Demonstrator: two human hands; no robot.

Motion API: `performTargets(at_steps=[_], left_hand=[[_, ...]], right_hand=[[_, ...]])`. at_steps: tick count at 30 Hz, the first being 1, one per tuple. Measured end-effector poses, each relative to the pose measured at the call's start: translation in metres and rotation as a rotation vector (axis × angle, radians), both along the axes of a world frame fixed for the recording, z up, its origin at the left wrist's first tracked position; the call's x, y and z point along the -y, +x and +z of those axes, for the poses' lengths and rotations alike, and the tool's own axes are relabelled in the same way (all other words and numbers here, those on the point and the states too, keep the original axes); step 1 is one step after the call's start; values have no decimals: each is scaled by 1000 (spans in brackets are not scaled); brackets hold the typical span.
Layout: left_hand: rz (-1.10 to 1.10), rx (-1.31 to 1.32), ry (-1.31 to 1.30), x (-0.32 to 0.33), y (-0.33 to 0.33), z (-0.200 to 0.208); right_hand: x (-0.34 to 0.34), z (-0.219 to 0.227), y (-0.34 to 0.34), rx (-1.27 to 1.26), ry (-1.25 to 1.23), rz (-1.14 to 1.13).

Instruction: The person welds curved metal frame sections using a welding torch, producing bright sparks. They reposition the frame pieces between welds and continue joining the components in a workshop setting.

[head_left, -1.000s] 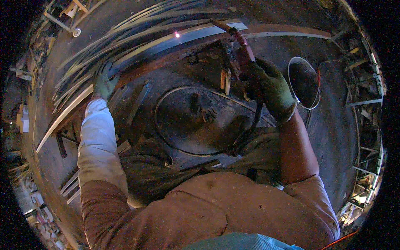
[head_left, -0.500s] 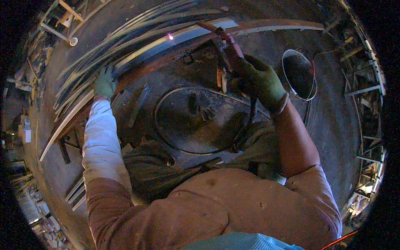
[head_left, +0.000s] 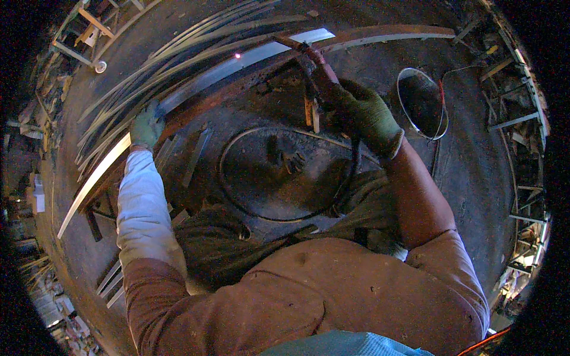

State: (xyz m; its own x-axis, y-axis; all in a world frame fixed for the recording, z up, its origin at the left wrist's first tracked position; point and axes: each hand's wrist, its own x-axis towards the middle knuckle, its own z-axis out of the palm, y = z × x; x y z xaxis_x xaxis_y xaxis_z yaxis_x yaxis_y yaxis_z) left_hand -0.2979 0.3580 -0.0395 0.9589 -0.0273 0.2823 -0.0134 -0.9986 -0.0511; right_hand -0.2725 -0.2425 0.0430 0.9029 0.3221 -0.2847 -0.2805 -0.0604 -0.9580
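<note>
My left hand (head_left: pixel 147 126), in a green glove, is closed around a long, flat metal bar (head_left: pixel 219 70) lying along a rusty beam (head_left: pixel 208 101). The bar shines brightly on both sides of the hand. My right hand (head_left: pixel 369 118), also gloved, grips the reddish handle of what looks like a welding electrode holder (head_left: pixel 319 65). Its dark jaws reach over the bar near the bar's right end. A small pinkish-white glowing spot (head_left: pixel 238 56) shows at the bar, left of the jaws. The electrode itself is too thin and dark to make out.
Several long, thin metal strips (head_left: pixel 178 53) lie beyond the bar. A black cable (head_left: pixel 222 163) loops on the floor before me. A round bucket-like container (head_left: pixel 423 104) stands at right. Metal frames (head_left: pixel 531 121) line the right side; a wheeled frame (head_left: pixel 74 50) stands far left.
My left hand has gone from fingers laid out over the bar to fingers curled round it. The bar has tilted and catches more light. The holder has shifted slightly left.
</note>
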Motion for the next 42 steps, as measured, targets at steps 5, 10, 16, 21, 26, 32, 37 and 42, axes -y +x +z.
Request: performTargets(at_steps=[5, 10, 16, 21, 26, 32, 37, 42], left_hand=[[35, -62, -24, -20, -2, -2], [140, -153, 88, -13, 1, 3], [131, -111, 219, -5, 4, -2], [214, -298, 145, 7, 15, 16], [235, -222, 148, 2, 6, 8], [209, -235, 174, 8, 17, 4], [113, -154, 414, 5, 7, 13], [24, -27, 317, 80, -8, 75]], right_hand=[[-2, -2, 0, 32, -68, 38], [-5, 5, -6, 33, -20, 40], [-7, 8, -8, 31, -16, 52], [-2, -7, -4, 3, -37, 70], [-11, 2, -11, 62, -59, 58], [7, -42, 14, 659, -224, 206], [-12, -35, 10, 445, -6, 141], [-26, -32, 12, 111, 131, 77]])
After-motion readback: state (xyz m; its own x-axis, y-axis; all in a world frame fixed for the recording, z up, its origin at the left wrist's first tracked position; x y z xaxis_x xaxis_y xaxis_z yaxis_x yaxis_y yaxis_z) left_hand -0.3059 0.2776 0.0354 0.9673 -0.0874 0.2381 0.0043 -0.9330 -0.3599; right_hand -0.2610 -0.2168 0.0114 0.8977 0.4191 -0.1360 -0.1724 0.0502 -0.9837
